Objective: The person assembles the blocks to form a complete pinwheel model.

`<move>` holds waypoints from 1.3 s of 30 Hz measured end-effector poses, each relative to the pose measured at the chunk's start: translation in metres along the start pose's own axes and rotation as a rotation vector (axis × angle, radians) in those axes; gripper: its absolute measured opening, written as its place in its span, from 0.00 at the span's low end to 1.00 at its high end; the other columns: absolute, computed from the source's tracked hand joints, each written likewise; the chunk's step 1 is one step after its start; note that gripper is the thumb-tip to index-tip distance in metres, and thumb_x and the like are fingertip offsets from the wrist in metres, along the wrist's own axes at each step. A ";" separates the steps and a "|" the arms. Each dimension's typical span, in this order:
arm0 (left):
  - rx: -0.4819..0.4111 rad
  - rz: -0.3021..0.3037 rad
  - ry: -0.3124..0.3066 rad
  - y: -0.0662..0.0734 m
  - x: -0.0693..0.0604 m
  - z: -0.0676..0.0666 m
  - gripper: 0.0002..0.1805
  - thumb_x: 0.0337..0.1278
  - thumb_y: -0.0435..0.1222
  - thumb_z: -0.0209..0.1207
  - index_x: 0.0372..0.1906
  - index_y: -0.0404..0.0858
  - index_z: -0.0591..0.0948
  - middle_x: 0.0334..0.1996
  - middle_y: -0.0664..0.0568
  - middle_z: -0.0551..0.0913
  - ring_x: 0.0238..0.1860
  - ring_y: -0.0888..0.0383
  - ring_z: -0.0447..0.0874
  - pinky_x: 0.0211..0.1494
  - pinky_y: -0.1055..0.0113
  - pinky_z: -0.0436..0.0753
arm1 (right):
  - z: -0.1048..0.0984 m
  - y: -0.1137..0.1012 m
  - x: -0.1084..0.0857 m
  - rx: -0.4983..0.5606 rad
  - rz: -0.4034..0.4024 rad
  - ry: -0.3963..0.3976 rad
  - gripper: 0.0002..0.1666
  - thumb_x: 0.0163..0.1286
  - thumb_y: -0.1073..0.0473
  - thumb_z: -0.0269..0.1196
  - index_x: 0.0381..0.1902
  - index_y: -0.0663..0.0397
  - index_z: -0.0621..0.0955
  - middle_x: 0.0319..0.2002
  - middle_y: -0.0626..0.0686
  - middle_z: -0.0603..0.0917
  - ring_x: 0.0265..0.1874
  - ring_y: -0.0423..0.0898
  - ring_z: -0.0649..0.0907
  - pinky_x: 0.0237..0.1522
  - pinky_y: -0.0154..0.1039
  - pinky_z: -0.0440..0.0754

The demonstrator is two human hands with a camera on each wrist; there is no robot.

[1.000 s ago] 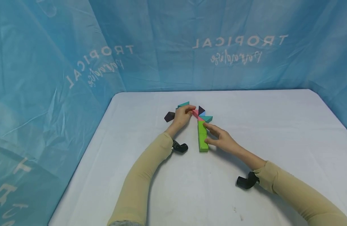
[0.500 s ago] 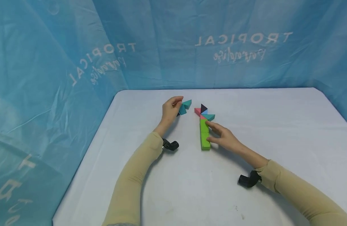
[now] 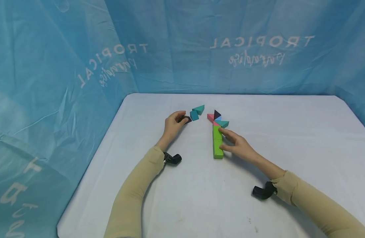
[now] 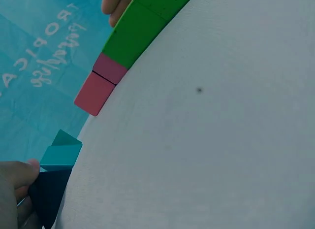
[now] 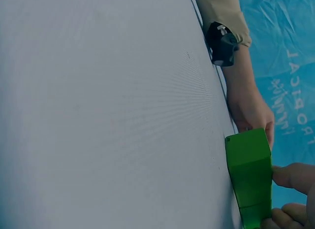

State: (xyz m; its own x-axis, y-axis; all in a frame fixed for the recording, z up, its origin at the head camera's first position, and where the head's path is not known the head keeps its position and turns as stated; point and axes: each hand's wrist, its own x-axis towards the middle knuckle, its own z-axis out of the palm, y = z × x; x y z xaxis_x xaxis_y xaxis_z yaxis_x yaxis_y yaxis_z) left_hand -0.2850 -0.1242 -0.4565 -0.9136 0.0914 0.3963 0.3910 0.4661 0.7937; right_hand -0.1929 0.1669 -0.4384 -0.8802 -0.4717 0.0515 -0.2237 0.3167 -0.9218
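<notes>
My left hand (image 3: pixel 172 127) pinches a dark block (image 3: pixel 187 119) between thumb and fingers at the far left of the blocks. In the left wrist view the thumb lies on this dark block (image 4: pixel 51 194). Right beside it are a teal block (image 3: pixel 194 115) and a teal wedge (image 3: pixel 199 109). My right hand (image 3: pixel 239 146) touches the right side of two green blocks (image 3: pixel 217 142) set end to end, its thumb and a forefinger apart along them. The right wrist view shows the thumb against the green block (image 5: pixel 250 165).
Beyond the green blocks sit pink triangular blocks (image 3: pixel 210 117), a black triangular block (image 3: pixel 217 114), a small blue one (image 3: pixel 218 118) and a teal wedge (image 3: pixel 223 123). A white table (image 3: pixel 176 198) lies under everything, with a blue printed curtain (image 3: pixel 176 59) behind and at the left.
My left hand has moved left, away from the pink blocks and past the teal ones, to the dark block, which it now grips. The right hand stays at the green blocks.
</notes>
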 end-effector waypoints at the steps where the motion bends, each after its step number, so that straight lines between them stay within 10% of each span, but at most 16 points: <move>1: 0.008 0.008 0.006 -0.001 0.000 0.000 0.21 0.56 0.36 0.64 0.53 0.30 0.79 0.51 0.43 0.80 0.53 0.52 0.78 0.57 0.69 0.74 | 0.000 0.001 0.000 0.001 -0.001 -0.001 0.42 0.66 0.58 0.64 0.73 0.52 0.58 0.71 0.54 0.58 0.69 0.54 0.58 0.66 0.49 0.58; 16: 0.102 -0.126 0.139 -0.004 0.012 -0.011 0.14 0.64 0.38 0.58 0.46 0.32 0.83 0.41 0.44 0.85 0.42 0.53 0.82 0.47 0.62 0.78 | 0.003 -0.001 -0.001 0.020 -0.017 -0.006 0.42 0.65 0.59 0.64 0.72 0.56 0.58 0.71 0.55 0.58 0.69 0.55 0.58 0.67 0.49 0.57; 27: 0.021 -0.096 -0.017 -0.006 0.003 -0.012 0.30 0.56 0.37 0.63 0.62 0.28 0.71 0.59 0.40 0.74 0.60 0.49 0.72 0.59 0.72 0.70 | 0.001 -0.001 0.000 0.031 -0.017 0.002 0.41 0.65 0.60 0.64 0.72 0.56 0.58 0.71 0.55 0.58 0.69 0.54 0.58 0.67 0.49 0.57; 39: 0.094 -0.093 0.013 -0.007 -0.002 -0.014 0.27 0.55 0.35 0.64 0.59 0.28 0.73 0.56 0.38 0.76 0.56 0.48 0.75 0.57 0.70 0.74 | 0.002 -0.001 0.000 0.022 -0.022 -0.001 0.41 0.66 0.60 0.64 0.72 0.56 0.59 0.71 0.55 0.59 0.69 0.53 0.58 0.67 0.47 0.57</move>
State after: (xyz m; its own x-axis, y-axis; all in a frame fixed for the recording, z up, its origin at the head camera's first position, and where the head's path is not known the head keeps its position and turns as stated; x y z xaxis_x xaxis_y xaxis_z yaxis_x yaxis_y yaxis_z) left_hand -0.2843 -0.1401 -0.4562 -0.9435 0.0327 0.3299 0.2921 0.5523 0.7808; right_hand -0.1919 0.1651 -0.4377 -0.8748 -0.4792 0.0716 -0.2337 0.2878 -0.9287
